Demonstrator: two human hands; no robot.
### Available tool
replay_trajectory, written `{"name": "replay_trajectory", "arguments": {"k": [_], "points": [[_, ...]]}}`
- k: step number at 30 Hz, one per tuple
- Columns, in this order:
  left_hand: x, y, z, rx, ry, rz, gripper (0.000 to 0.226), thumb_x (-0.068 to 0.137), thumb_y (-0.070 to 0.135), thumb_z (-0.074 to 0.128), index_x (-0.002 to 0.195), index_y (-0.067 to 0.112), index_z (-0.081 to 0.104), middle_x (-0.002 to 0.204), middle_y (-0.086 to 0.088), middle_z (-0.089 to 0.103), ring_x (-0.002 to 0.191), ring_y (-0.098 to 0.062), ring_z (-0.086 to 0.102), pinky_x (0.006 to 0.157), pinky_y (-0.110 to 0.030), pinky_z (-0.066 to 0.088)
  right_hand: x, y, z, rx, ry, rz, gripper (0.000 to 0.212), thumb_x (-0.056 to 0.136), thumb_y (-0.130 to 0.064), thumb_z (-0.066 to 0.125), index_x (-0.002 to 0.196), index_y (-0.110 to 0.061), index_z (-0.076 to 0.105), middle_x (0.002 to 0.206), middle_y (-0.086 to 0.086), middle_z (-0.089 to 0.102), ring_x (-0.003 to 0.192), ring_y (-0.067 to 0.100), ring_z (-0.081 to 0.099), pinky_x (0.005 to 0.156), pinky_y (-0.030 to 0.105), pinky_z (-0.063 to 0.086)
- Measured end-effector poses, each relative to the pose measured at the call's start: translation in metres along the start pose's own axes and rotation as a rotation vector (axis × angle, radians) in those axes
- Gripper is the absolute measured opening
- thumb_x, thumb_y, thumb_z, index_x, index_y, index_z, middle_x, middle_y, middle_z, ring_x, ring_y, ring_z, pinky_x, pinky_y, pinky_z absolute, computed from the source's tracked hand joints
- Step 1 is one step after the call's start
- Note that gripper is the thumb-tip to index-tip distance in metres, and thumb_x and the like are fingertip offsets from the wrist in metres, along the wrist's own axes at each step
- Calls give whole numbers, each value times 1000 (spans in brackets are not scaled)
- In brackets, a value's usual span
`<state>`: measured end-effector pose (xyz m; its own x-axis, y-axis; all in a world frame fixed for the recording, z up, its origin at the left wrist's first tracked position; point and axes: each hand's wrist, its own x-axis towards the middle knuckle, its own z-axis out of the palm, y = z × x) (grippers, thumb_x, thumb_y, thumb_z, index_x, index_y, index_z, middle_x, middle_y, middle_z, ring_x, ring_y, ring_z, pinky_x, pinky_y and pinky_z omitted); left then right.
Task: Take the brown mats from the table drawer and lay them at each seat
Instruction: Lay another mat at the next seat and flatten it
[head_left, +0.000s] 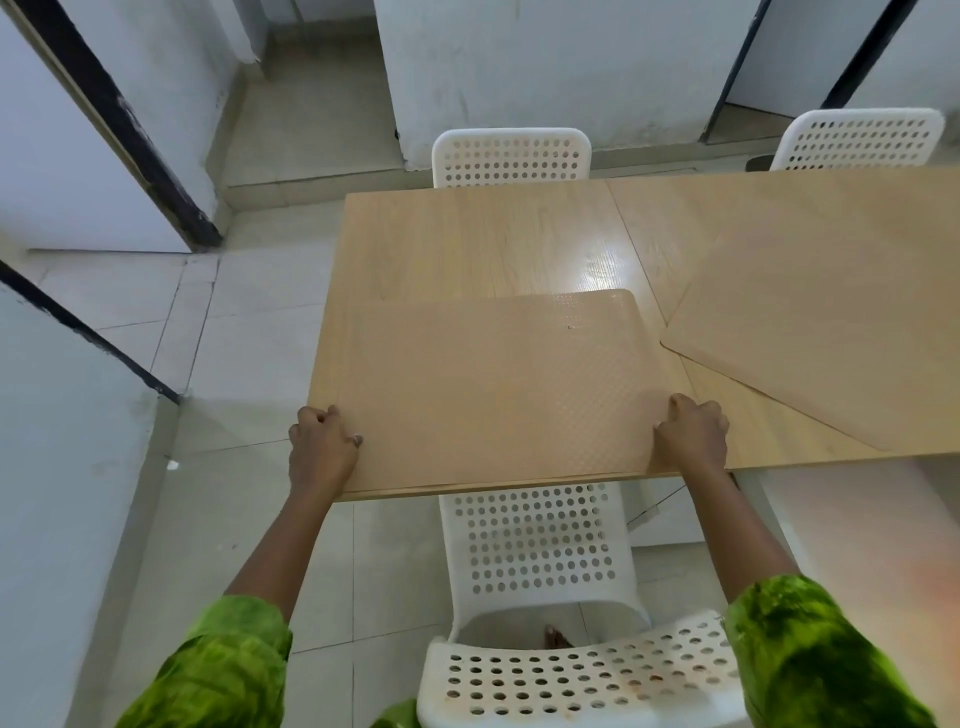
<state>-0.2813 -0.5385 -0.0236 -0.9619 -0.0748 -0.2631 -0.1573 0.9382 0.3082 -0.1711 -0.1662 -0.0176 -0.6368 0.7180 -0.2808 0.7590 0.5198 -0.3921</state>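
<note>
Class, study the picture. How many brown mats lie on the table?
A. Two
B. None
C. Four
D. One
A: the near mat, held at its side edges by the left hand and the right hand, and a second mat lying askew to its right.

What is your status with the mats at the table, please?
Left hand and right hand grip near mat by its sides. It lies flat before near chair. Second mat askew, right. Nothing blocking.
</note>
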Motion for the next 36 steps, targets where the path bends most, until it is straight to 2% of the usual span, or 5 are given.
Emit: {"name": "replay_trajectory", "arguments": {"k": [9,14,22,27,36], "points": [[11,49,8,48,17,113,65,89,16,46,147,7,18,157,-10,1,142,-32,8,115,-46,19,10,-27,7,-29,70,-29,45,90,-13,46,135,-12,43,136,18,39,126,35,31,100,45,33],[60,106,16,118,-77,402,65,96,33,41,149,8,13,160,-9,-4,147,-26,-4,119,-38,5,31,-96,36,-34,16,-317,47,91,-18,43,138,-10,40,147,13,34,137,29,25,109,41,23],[97,138,54,332,-143,543,69,90,62,15,150,31,-2,159,9,-13,146,-21,-16,114,-51,-10,60,-173,89,-254,-136,-675,52,98,-33,24,149,-22,17,160,1,7,148,20,0,117,45,3],[99,127,58,345,-31,566,80,74,69,-5,148,40,2,160,12,-4,147,-20,-8,115,-49,-6,66,-167,101,-328,-116,-669,53,97,-44,17,149,-35,6,160,-8,0,147,16,-5,118,47,-2],[130,71,37,296,120,337,63,92,60,13,149,35,8,160,0,5,148,-23,2,118,-46,4,124,-94,49,-307,-8,-321,61,95,-51,13,150,-27,-2,160,-3,-9,147,19,-10,119,44,-5]]}}
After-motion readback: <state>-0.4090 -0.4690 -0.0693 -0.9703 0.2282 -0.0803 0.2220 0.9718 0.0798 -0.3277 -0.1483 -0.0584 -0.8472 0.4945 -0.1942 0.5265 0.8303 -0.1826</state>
